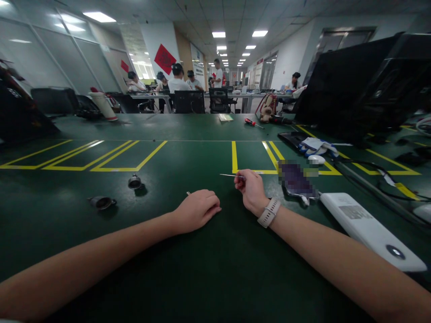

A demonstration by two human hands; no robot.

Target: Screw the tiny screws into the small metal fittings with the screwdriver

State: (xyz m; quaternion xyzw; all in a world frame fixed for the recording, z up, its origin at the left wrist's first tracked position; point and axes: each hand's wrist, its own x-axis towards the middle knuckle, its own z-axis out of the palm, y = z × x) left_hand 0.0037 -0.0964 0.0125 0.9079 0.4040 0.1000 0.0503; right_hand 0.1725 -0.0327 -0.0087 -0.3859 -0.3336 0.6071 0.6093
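My right hand (251, 190), wearing a pale watch strap, is closed on a thin-shafted metal tool (227, 175) that looks like a small screwdriver. Its shaft points left, and the fingers cover most of its handle. Low over the green table, my left hand (198, 208) is closed with its back towards me. A small metal tip (188, 193) shows beyond its knuckles; the rest of that item is hidden. To the left are two dark metal parts: a round fitting (134, 181) standing on the table and a cup-shaped fitting (101, 202) lying on its side.
A phone (298, 179), a white power bank (370, 229), a white mouse (316, 159), gloves (318, 146) and cables lie on the right. A red screwdriver (252, 122) rests farther back. A black monitor (353, 85) stands at right, a cup (104, 105) at left. People sit beyond.
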